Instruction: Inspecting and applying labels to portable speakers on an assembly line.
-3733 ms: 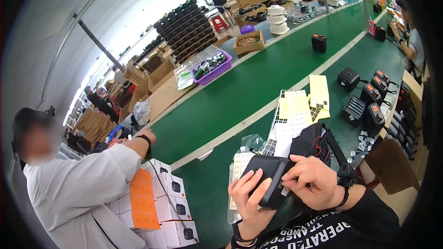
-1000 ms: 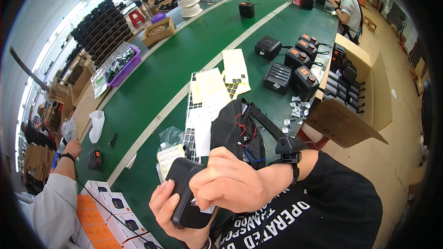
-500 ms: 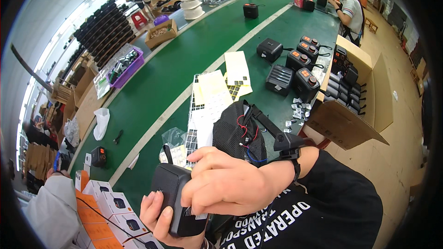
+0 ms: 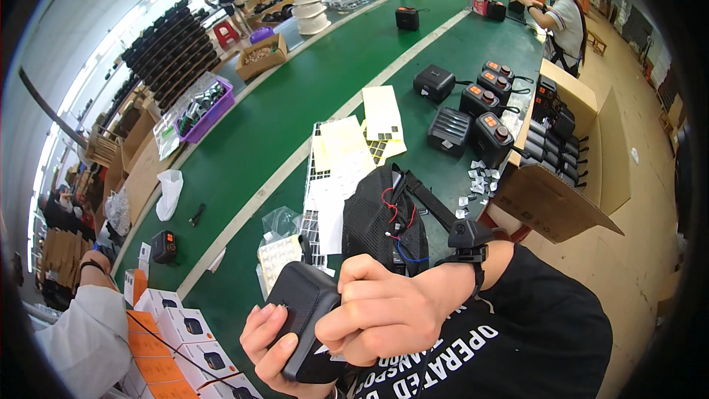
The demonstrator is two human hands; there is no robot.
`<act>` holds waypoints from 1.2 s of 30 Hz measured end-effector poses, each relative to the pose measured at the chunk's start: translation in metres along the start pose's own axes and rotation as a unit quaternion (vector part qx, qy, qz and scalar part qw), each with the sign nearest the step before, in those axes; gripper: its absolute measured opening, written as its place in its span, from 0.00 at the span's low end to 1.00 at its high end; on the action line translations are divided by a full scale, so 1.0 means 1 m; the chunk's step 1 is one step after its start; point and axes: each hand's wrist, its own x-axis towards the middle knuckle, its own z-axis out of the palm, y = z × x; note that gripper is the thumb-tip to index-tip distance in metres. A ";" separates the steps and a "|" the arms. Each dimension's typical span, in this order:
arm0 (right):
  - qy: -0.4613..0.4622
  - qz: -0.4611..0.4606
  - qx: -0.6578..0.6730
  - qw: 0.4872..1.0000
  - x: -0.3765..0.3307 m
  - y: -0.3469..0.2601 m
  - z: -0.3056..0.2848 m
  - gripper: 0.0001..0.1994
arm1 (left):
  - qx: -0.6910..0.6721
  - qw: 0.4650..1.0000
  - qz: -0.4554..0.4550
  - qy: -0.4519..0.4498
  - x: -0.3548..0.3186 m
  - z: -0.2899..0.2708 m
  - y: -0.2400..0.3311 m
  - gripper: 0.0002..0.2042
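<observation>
Black case (image 4: 304,309) sat tilted near seven o'clock in the view, grasped by the left hand (image 4: 267,341), whose fingers curled over its left side; the right hand (image 4: 384,314) bent its fingers against its right side, though whether they pinched anything one could not tell; from the case, a black mesh pouch (image 4: 368,214) lay on the green tabletop (image 4: 458,48) at one o'clock, paper sheets (image 4: 346,148) just past twelve, an open carton (image 4: 561,203) at two, white boxes (image 4: 177,329) at nine.
</observation>
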 end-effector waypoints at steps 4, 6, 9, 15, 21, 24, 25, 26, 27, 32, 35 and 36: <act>-0.008 0.019 0.042 0.999 0.005 0.000 -0.004 0.05 | -0.024 1.000 -0.003 -0.001 0.003 0.001 0.000 0.36; 0.010 0.055 0.048 0.997 0.006 0.000 0.001 0.02 | 0.047 0.999 0.009 -0.019 0.004 -0.002 0.002 0.38; -0.031 0.076 0.037 0.996 0.006 0.000 -0.003 0.02 | 0.087 0.994 0.034 -0.053 0.005 -0.007 -0.003 0.38; -0.085 0.074 0.091 0.989 0.008 0.003 -0.013 0.05 | -0.018 0.996 -0.001 -0.085 0.005 -0.003 -0.005 0.40; -0.082 0.098 0.205 0.970 0.006 0.010 -0.013 0.07 | -0.047 0.994 -0.010 -0.095 0.006 -0.002 -0.007 0.41; -0.072 0.098 0.196 0.973 0.004 0.016 -0.015 0.08 | -0.016 0.998 0.001 -0.061 0.004 0.002 -0.009 0.39; -0.072 0.098 0.196 0.973 0.001 0.013 -0.014 0.08 | 0.018 0.999 0.014 -0.030 0.003 0.003 -0.009 0.38; 0.009 0.165 0.163 0.973 -0.003 0.005 -0.009 0.11 | 0.063 0.997 0.035 -0.015 0.007 0.003 -0.006 0.33; 0.090 0.230 0.129 0.960 -0.006 0.000 -0.007 0.14 | 0.066 0.997 0.036 -0.014 0.009 0.000 -0.005 0.33; 0.028 0.335 0.163 0.928 -0.001 -0.013 0.001 0.23 | 0.209 0.975 0.074 -0.031 0.009 0.002 0.000 0.24; 0.059 0.409 0.196 0.889 -0.001 -0.012 0.004 0.23 | 0.232 0.969 0.079 -0.019 0.010 0.006 0.000 0.25; 0.058 0.408 0.184 0.892 -0.001 -0.011 0.004 0.25 | 0.238 0.968 0.079 -0.020 0.010 0.005 -0.001 0.26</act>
